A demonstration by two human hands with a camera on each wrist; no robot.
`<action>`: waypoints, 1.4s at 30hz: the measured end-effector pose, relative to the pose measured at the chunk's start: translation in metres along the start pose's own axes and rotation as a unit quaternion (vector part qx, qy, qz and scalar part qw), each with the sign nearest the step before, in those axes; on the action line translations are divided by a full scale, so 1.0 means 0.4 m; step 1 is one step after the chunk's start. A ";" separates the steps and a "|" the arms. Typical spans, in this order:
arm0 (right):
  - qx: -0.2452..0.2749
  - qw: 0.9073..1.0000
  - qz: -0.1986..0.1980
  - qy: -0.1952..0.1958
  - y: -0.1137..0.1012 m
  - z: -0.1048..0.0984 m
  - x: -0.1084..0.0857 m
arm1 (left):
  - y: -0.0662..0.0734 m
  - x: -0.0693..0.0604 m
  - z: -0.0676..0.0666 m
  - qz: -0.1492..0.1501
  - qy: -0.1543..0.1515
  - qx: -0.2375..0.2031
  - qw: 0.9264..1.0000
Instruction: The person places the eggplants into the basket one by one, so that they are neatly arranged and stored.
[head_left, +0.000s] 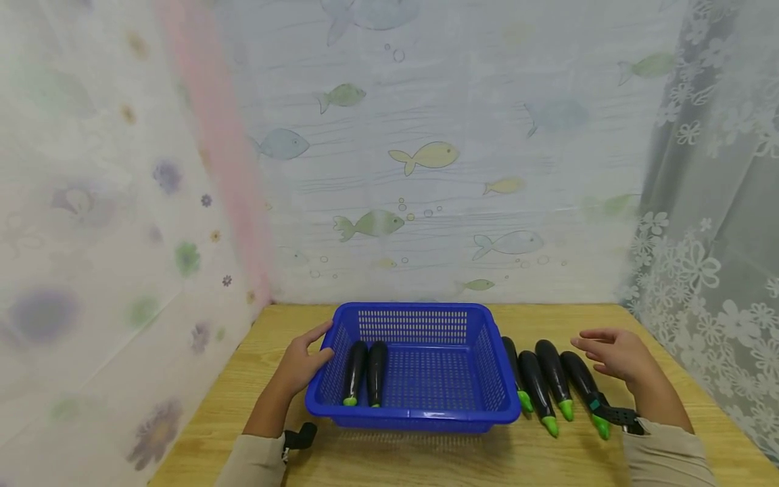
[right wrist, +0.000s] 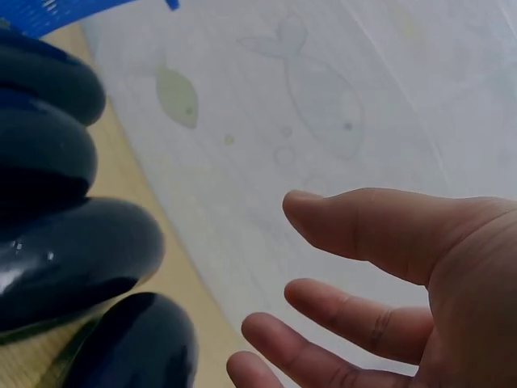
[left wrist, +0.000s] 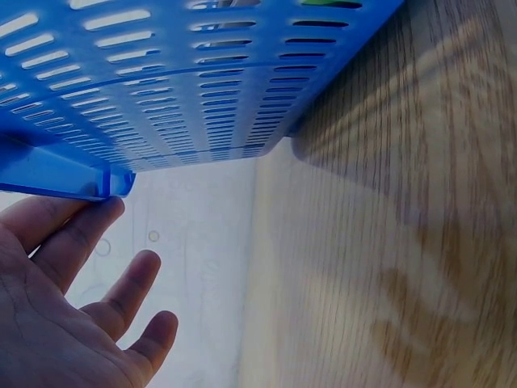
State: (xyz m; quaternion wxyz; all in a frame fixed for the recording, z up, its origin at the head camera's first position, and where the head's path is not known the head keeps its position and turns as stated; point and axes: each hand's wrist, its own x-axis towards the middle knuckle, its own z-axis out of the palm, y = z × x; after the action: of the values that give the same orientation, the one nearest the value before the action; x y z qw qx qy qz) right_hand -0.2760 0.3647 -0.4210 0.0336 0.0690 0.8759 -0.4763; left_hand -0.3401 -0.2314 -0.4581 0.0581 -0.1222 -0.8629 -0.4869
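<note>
A blue plastic basket (head_left: 414, 414) stands on the wooden table. Two dark eggplants (head_left: 356, 372) lie inside it at the left, green stem ends toward the front. My left hand (head_left: 302, 360) holds the basket's left rim, thumb over the top edge; in the left wrist view, fingertips (left wrist: 111, 212) touch the rim from below while the other fingers stretch out loosely. Several more eggplants (head_left: 550, 368) lie side by side to the right of the basket. Above the rightmost of these, my right hand (head_left: 617, 354) hovers with fingers apart and loosely bent, holding nothing.
Wood-grain table (head_left: 255, 358) surface spreads around the basket. A fish-printed sheet (head_left: 438, 203) hangs behind the table's back edge, a flower-printed sheet (head_left: 109, 237) on the left and a lacy curtain (head_left: 700, 270) on the right. Each wrist carries a black strap-on camera (head_left: 299, 436).
</note>
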 end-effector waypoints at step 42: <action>0.045 0.993 0.101 -0.040 0.094 0.008 0.033 | -0.004 -0.001 0.000 -0.009 -0.003 -0.011 1.000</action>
State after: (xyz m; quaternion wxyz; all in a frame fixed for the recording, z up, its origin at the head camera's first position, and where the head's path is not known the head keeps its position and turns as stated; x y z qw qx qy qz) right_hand -0.2832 0.3831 -0.4555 0.1135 0.1398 0.8398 -0.5121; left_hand -0.3402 -0.2323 -0.4595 0.0495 -0.1168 -0.8586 -0.4967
